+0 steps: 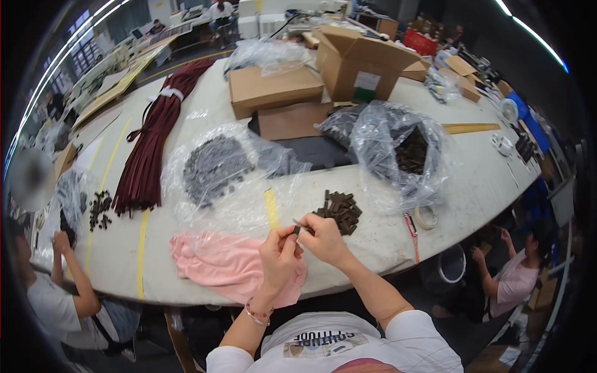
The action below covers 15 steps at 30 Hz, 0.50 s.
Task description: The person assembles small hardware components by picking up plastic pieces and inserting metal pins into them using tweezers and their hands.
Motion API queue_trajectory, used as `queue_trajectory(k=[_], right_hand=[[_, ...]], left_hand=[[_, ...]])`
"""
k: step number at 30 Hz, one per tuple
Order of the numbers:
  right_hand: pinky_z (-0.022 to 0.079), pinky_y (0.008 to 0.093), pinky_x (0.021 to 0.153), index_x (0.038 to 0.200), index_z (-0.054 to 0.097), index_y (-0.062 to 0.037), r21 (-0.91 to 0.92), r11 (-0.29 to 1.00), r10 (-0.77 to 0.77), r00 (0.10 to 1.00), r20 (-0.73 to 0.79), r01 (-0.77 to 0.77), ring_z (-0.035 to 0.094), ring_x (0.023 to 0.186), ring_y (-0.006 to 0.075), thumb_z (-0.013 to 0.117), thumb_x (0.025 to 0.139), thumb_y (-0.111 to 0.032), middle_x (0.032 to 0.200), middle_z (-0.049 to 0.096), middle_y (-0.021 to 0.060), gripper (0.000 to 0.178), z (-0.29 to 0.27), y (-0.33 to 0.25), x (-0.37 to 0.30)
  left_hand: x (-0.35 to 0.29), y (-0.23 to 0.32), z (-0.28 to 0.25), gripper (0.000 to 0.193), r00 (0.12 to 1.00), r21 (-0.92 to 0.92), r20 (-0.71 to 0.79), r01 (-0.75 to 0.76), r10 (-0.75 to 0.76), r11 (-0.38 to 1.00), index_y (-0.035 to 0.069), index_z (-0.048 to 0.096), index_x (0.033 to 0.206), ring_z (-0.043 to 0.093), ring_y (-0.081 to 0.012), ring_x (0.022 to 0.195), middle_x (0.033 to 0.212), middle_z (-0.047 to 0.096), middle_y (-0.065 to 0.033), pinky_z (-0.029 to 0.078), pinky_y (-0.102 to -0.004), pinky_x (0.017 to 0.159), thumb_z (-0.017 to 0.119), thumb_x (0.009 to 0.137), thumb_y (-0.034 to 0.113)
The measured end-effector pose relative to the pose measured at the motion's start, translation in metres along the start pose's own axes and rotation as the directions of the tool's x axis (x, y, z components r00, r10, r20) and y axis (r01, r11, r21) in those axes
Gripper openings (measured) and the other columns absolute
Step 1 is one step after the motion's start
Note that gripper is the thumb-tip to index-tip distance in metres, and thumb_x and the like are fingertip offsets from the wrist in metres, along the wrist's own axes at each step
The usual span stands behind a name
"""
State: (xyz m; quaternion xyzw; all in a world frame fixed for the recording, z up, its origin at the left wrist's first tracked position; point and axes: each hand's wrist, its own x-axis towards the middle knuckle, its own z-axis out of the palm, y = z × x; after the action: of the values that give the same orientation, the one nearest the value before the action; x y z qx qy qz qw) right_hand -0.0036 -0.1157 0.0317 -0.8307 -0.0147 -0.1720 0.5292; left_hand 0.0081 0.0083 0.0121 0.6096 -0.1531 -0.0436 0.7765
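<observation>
Just above the front edge of the table, my two hands meet over a pink cloth (214, 266). My left hand (278, 256) pinches a small dark brown piece (296, 230) between thumb and fingers. Closed around a thin, greyish pointed tool (299, 223), my right hand (328, 240) brings it against that piece; the tool's exact kind is too small to tell. Right behind my right hand lies a heap of similar dark brown pieces (341, 212). To the left, many small grey pieces (214, 168) are spread on clear plastic.
An open clear bag (379, 146) holds more dark pieces. A tape roll (427, 217) and a red slim tool (410, 227) lie to the right. Maroon straps (152, 140) are bundled at left; cardboard boxes (277, 90) stand behind. Co-workers sit at left (56, 304) and right (516, 273).
</observation>
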Motion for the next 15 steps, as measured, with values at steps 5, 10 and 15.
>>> queue_trajectory(k=[5, 10, 15], right_hand=[[0.037, 0.0313, 0.047, 0.072, 0.055, 0.0033, 0.094, 0.995, 0.019, 0.997, 0.080, -0.026, 0.047, 0.047, 0.0176, 0.054, 0.068, -0.013, 0.053, 0.050, 0.0144, 0.017, -0.004, 0.001, -0.014], [0.042, 0.0371, 0.047, 0.067, 0.054, -0.0021, -0.284, 0.944, -0.172, 0.985, 0.012, 0.168, 0.056, 0.049, 0.0278, 0.053, 0.070, -0.018, 0.054, 0.053, 0.0149, 0.016, -0.013, -0.012, -0.030], [0.043, 0.0396, 0.045, 0.062, 0.052, -0.0054, -0.483, 0.820, -0.324, 0.945, 0.050, 0.307, 0.056, 0.048, 0.0321, 0.052, 0.067, -0.016, 0.049, 0.051, 0.0145, 0.012, -0.017, -0.024, -0.042]], left_hand=[[-0.012, 0.004, -0.005, 0.011, 0.993, 0.012, 0.072, -0.092, 0.091, 0.996, -0.004, 0.054, 0.094, 0.052, -0.0081, 0.053, 0.069, 0.057, -0.0052, 0.042, -0.0191, 0.047, 0.051, 0.084, 0.001], [-0.018, 0.012, -0.002, 0.008, 0.991, -0.014, 0.135, 0.016, -0.014, 1.000, -0.003, 0.052, 0.090, 0.051, -0.0078, 0.050, 0.065, 0.055, -0.0047, 0.042, -0.0198, 0.044, 0.050, 0.085, 0.002], [-0.028, 0.013, -0.008, 0.006, 0.985, 0.026, 0.171, 0.003, -0.007, 1.000, -0.002, 0.053, 0.088, 0.051, -0.0076, 0.050, 0.063, 0.055, -0.0040, 0.042, -0.0197, 0.044, 0.050, 0.084, 0.002]])
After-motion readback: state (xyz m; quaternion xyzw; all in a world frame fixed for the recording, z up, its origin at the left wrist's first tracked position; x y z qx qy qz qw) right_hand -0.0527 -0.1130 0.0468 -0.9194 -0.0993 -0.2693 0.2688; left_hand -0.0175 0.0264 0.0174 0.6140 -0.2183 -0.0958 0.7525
